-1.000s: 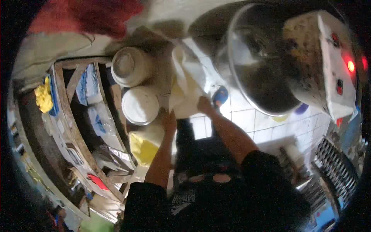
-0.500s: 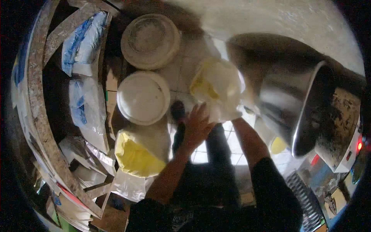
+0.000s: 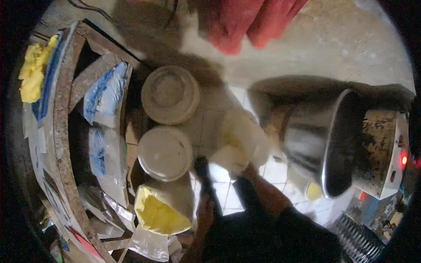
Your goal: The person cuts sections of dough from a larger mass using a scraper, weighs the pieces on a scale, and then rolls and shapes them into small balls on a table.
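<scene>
A pale, crumpled bag (image 3: 243, 136) with yellowish material showing hangs in front of me. My right hand (image 3: 246, 172) grips its lower part. My left hand (image 3: 205, 204) is lower, beside my dark trousers and apart from the bag; its fingers are blurred and dim. Two round white lidded containers, a farther one (image 3: 170, 93) and a nearer one (image 3: 163, 152), stand left of the bag. An open sack lined with yellow (image 3: 158, 211) sits just below them. A large steel bowl (image 3: 309, 140) is to the right of the bag.
Wooden shelving (image 3: 61, 131) with plastic-wrapped packets (image 3: 105, 158) runs along the left. A stained machine (image 3: 381, 144) with a red light adjoins the bowl on the right. Red cloth (image 3: 237, 22) shows at the top, near a concrete wall (image 3: 333, 48). A dark grille (image 3: 357, 236) lies lower right.
My left hand has left the bag and moved down. The bag stays in my right hand, now drooping. The view has shifted, bringing the red cloth back in at the top.
</scene>
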Available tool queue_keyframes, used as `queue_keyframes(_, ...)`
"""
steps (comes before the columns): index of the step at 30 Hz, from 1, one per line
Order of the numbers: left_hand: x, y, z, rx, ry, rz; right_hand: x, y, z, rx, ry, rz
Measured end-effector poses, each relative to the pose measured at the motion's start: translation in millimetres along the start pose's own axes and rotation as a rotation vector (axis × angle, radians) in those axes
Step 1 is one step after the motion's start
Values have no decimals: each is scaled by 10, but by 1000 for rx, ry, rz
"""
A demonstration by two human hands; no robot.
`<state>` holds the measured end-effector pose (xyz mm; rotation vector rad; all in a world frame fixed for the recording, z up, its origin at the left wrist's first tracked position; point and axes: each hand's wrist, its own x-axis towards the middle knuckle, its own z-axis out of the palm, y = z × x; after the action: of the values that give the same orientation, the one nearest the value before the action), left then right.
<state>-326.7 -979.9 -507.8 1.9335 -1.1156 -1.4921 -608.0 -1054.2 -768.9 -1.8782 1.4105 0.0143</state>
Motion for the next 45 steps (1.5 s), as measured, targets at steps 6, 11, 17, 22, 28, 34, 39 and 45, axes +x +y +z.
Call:
queue_keyframes(6,-53,83,313,-68,46,44,-534,30,-892,-55,24,-57)
queue_keyframes(11,-22,41,653,-109,119,34,-874,-772,-1958,-202,-318,17)
queue_keyframes(17,118,190,831,-62,92,54,-1346,-1315,-2648,-260,-181,-324)
queue_keyframes(22,77,427,781,-77,26,93,-1532,-1741,-3470,437,-70,210)
queue_keyframes(28,-222,1236,326,-324,-175,155,-2700,-2766,-5460,-167,96,198)
queue_keyframes(34,-636,3466,186,-146,-252,481,-4046,-2758,-6286,242,561,528)
queue_keyframes(39,-759,4067,944,86,-543,617,-4414,-1299,-5060,-5,661,731)
queue_keyframes(45,-928,4137,1882,219,-683,653,-4406,-795,-3755,357,1192,816)
